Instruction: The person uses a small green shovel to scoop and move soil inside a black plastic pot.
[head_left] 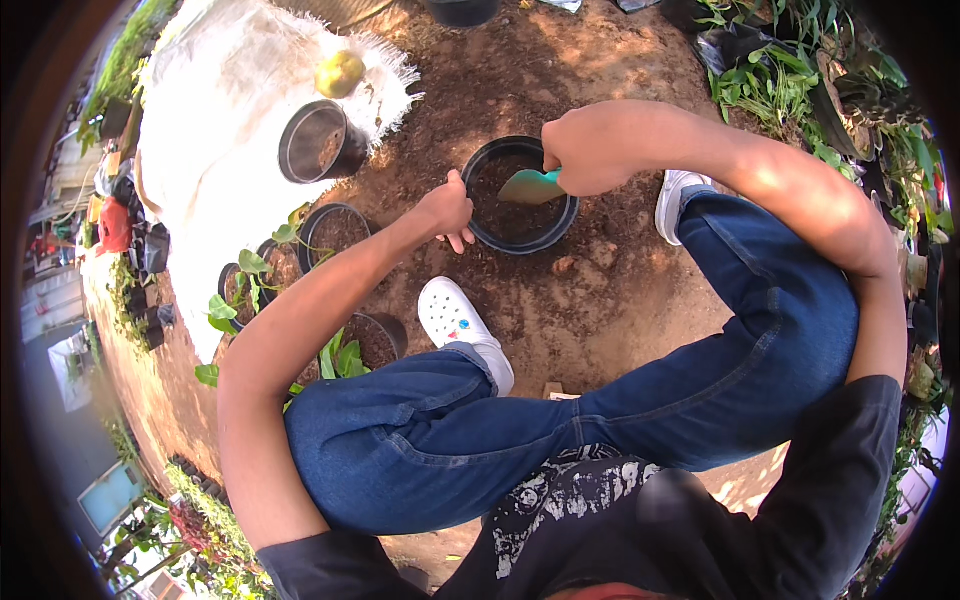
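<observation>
A round black plant pot (527, 247) stands on the soil in front of me, with dark soil (492, 180) inside. My right hand (597, 148) is closed round the handle of a green hand trowel (530, 188). The trowel's blade reaches into the pot, over or touching the soil; I cannot tell how deep its tip sits. At the pot's left rim is my left hand (449, 212), its fingers bent round the outer edge and the thumb near the top. Part of its grip is hidden behind the pot's wall.
Left of me stand several black pots, one with soil (338, 228), some with leafy seedlings (252, 270). An empty-looking black pot (322, 142) and a yellow-green round fruit (340, 74) rest by a white woven sheet (225, 110). Green plants (765, 90) line the right. My white clogs (455, 318) flank the pot.
</observation>
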